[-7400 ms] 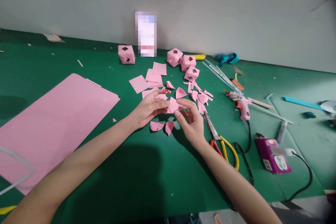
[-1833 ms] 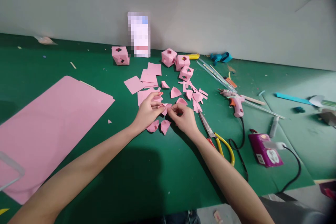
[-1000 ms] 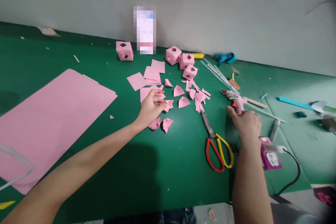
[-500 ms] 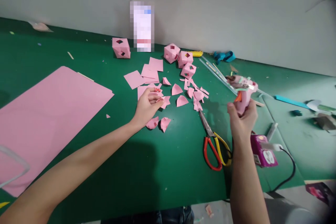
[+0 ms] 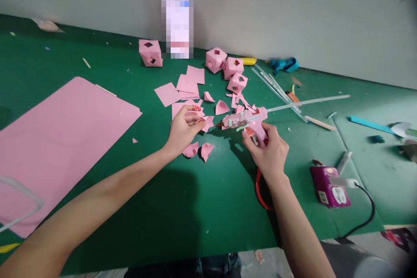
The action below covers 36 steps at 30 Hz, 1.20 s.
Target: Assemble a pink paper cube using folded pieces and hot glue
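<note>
My left hand pinches a small folded pink paper piece above the green table. In my right hand is a pink glue gun, its nozzle pointing left, close beside that piece. A long clear glue stick sticks out of the gun's back. Two folded pink pieces lie just below my left hand. Square pink sheets lie beyond it. Curved pink pieces and cut strips lie around the gun, partly hidden by it.
Pink paper polyhedra stand near the wall, beside a blurred upright screen. A large pink sheet covers the left. Scissors with a red handle are mostly under my right arm. A purple power block sits at right.
My right hand has brought the glue gun left, from the right side to beside the paper piece. It now covers much of the scissors. My left hand has barely moved.
</note>
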Available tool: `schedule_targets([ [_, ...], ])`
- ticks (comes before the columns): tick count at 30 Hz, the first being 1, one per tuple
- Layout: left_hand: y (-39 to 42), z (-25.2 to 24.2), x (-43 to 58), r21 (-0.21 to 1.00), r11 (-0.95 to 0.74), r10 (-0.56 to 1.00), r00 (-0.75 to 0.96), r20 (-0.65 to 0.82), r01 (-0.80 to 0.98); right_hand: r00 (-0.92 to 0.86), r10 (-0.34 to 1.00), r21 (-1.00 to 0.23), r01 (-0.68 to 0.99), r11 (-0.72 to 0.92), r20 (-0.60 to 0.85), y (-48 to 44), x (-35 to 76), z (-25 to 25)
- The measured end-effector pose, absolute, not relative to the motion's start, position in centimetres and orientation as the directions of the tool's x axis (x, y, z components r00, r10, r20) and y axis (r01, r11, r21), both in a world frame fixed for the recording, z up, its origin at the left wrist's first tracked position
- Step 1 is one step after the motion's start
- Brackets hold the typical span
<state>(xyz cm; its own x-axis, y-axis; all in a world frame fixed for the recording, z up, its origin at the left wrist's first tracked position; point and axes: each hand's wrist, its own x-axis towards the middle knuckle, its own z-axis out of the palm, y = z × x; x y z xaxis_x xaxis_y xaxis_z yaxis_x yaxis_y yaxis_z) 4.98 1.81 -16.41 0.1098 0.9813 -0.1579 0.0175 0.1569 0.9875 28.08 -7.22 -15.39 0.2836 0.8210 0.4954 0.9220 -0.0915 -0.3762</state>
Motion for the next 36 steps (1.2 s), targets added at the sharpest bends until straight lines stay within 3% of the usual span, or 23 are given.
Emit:
schedule_targets([
  [11, 1.81, -16.55, 4.89, 0.985, 0.173, 0.977, 0.131, -0.17, -0.011, 0.152, 0.815, -0.204, 0.978, -0.042, 0.56, -7.16, 27.52, -16.32],
  [27, 1.86, -16.58, 4.86, 0.986, 0.166, 0.978, 0.128, -0.166, 0.013, 0.126, 0.83, -0.206, 0.978, -0.013, 0.544, -7.5, 27.53, -16.13],
  [36, 1.78, -16.34, 4.94, 0.985, 0.174, 0.977, 0.126, -0.174, 0.011, 0.123, 0.801, -0.115, 0.991, -0.068, 0.587, -7.54, 27.75, -15.99],
])
